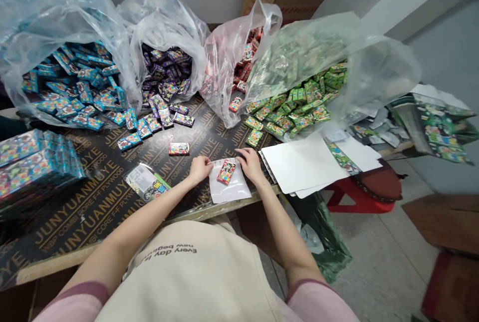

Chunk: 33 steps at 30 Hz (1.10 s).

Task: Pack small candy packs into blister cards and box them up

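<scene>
A small clear plastic bag (230,193) lies at the table's front edge between my hands. My left hand (201,168) pinches its upper left corner, and my right hand (250,163) grips the upper right corner with bent fingers. A small red printed box (226,172) rests slightly tilted at the bag's upper half; whether it is inside or on top, I cannot tell. Beyond my left hand, another red box (178,149) lies flat on the dark plywood tabletop (149,161). Left of my left forearm is a packet with a white label and green printing (146,182).
Bags spill blue boxes (86,92), purple boxes (168,70), red boxes (245,70) and green boxes (299,107) along the back. Wrapped blue boxes (33,167) are stacked at left. White cards (307,162) overhang the right edge, near a red stool (359,202).
</scene>
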Each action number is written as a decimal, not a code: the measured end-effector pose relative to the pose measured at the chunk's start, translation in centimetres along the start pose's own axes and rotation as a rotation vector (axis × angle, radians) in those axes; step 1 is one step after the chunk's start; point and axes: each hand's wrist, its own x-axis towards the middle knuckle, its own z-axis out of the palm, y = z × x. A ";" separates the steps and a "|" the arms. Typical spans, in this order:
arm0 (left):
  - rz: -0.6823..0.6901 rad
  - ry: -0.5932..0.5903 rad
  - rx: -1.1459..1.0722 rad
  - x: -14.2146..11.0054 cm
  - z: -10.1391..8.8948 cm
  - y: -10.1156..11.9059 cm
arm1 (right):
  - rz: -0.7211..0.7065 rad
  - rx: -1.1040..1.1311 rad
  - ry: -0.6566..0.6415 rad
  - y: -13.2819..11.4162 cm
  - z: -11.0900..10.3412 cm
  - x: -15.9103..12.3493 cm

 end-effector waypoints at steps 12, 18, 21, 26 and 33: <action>0.032 -0.071 0.150 0.5 -0.1 0.5 | 0.200 0.482 0.221 2.0 0.7 0.8; 0.046 -0.113 0.171 0.8 -0.3 0.6 | -0.020 0.227 -0.069 -1.1 0.9 1.4; 0.060 -0.094 0.179 0.4 0.1 1.1 | 0.090 0.364 0.128 -0.5 0.9 1.1; 0.130 -0.024 0.144 -1.3 -1.9 1.2 | 0.546 0.584 0.924 3.1 -1.0 0.3; 0.126 0.662 0.385 -6.6 -16.8 -6.0 | 0.316 0.486 0.843 -1.9 -0.6 -0.4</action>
